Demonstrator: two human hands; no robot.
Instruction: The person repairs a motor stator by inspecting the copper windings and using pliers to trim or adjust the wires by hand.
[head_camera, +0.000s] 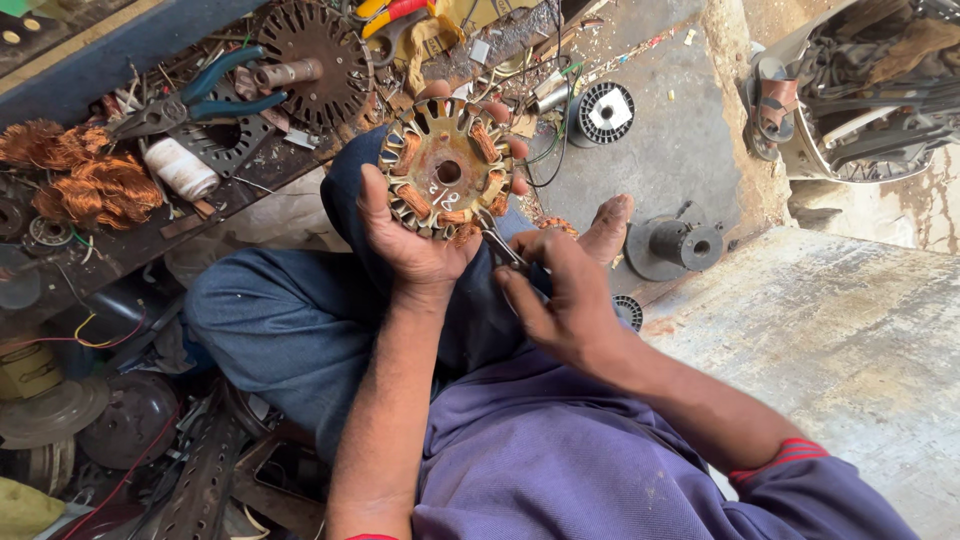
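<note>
- Fingers first: the left hand (415, 235) wraps the stator (447, 167) from below, thumb up its left edge, fingertips curling over the far rim at 3 o'clock.
- The right hand (560, 300) has fingers pinched together on a thin metal tool (497, 240), whose tip meets the stator's lower edge at 5 o'clock.
- The stator sits centre-top of view, held above the person's lap: a rusty round disc, central hole, copper coils wound in the slots around its ring.
- Outward now: blue trousers (270, 320) and a purple shirt (540, 450) below, a bare foot (608, 228) at 3 o'clock of the stator.
- At 10 o'clock, a cluttered dark bench (120, 250): blue-handled pliers (190, 100), a white thread spool (180, 168), tangled copper wire (90, 180), another slotted disc (315, 62).
- At 2 o'clock, grey concrete floor (670, 130) with a small black-and-white spool (605, 112).
- At 4 o'clock, a pale worn slab (850, 340).
</note>
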